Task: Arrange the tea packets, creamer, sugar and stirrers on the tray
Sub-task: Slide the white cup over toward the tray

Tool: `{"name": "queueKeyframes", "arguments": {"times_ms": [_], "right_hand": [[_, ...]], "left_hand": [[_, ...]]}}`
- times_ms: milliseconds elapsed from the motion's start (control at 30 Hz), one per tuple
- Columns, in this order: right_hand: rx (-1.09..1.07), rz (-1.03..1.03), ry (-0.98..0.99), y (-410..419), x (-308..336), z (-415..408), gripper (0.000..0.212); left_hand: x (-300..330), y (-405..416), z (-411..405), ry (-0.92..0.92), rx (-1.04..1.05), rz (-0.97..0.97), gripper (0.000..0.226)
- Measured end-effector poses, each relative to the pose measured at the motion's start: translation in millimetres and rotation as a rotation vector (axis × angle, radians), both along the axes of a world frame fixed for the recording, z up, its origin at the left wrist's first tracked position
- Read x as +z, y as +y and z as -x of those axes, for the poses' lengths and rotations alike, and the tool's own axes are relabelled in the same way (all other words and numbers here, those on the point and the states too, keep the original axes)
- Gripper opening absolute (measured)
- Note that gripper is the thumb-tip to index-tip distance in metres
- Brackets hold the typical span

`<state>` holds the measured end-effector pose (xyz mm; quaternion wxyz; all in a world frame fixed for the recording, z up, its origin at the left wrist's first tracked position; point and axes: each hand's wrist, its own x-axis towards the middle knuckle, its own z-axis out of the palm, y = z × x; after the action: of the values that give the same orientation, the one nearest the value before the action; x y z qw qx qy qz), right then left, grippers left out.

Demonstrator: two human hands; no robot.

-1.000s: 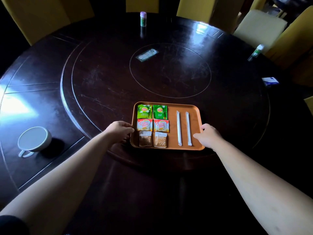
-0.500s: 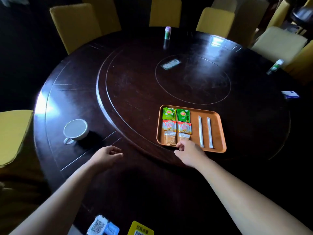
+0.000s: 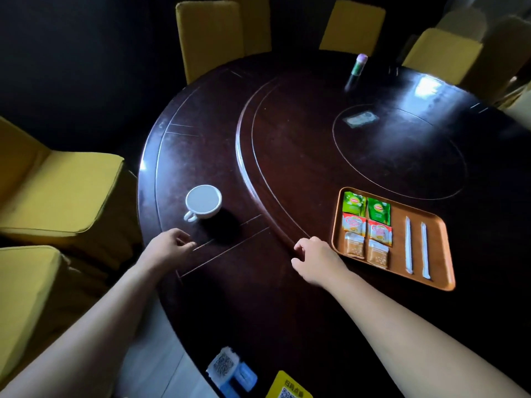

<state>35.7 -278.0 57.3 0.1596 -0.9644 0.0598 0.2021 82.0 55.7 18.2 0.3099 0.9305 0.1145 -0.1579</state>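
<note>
An orange tray (image 3: 441,251) lies on the dark round table at the right. On it sit two green tea packets (image 3: 366,207), two red and white creamer packets (image 3: 367,227), two brown sugar packets (image 3: 365,250) and two white wrapped stirrers (image 3: 416,247). My right hand (image 3: 317,261) hovers just left of the tray, fingers loosely curled, holding nothing. My left hand (image 3: 168,247) is further left, below a white cup (image 3: 203,202), fingers apart and empty.
Yellow chairs (image 3: 60,188) ring the table. A small purple-capped bottle (image 3: 359,65) stands at the far side and a flat packet (image 3: 360,119) lies near the turntable's centre. QR-code cards (image 3: 230,372) sit at the near table edge.
Both hands have let go of the tray and drawn left and back. The view has swung left, so the tray now sits at the right and the cup is nearer the centre.
</note>
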Motion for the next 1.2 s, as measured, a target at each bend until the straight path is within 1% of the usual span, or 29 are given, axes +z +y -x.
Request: {"name": "queueKeyframes", "arguments": {"times_ms": [100, 233, 333, 467, 533, 800, 900, 1000, 1100, 1200], "right_hand": [[0.028, 0.052, -0.002, 9, -2, -9, 0.041], [0.055, 0.118, 0.001, 13, -5, -17, 0.043], [0.070, 0.153, 0.004, 15, -9, -19, 0.044], [0.088, 0.176, -0.020, 15, -13, -17, 0.043], [0.094, 0.173, -0.028, 14, -14, -16, 0.043], [0.112, 0.134, -0.059, 7, -14, -9, 0.044], [0.127, 0.158, -0.069, 5, -15, -2, 0.044], [0.137, 0.197, -0.080, 0, -17, 7, 0.051], [0.127, 0.226, -0.083, -8, -20, 20, 0.063], [0.105, 0.235, -0.045, -18, -22, 34, 0.070]], "left_hand": [[0, 11, -19, -0.041, 0.055, -0.016, 0.033], [-2, 15, -40, -0.043, 0.086, 0.001, 0.036], [-6, 11, -51, -0.026, 0.077, 0.035, 0.034], [-16, 7, -62, -0.008, 0.066, 0.071, 0.022], [-19, 3, -63, -0.024, 0.077, 0.104, 0.020], [-37, 2, -54, -0.038, 0.155, 0.313, 0.035], [-25, -11, -47, -0.061, 0.188, 0.336, 0.034], [-18, -23, -41, -0.058, 0.181, 0.350, 0.033], [-10, -36, -37, -0.059, 0.131, 0.372, 0.028], [5, -61, -33, -0.078, 0.070, 0.373, 0.032]]}}
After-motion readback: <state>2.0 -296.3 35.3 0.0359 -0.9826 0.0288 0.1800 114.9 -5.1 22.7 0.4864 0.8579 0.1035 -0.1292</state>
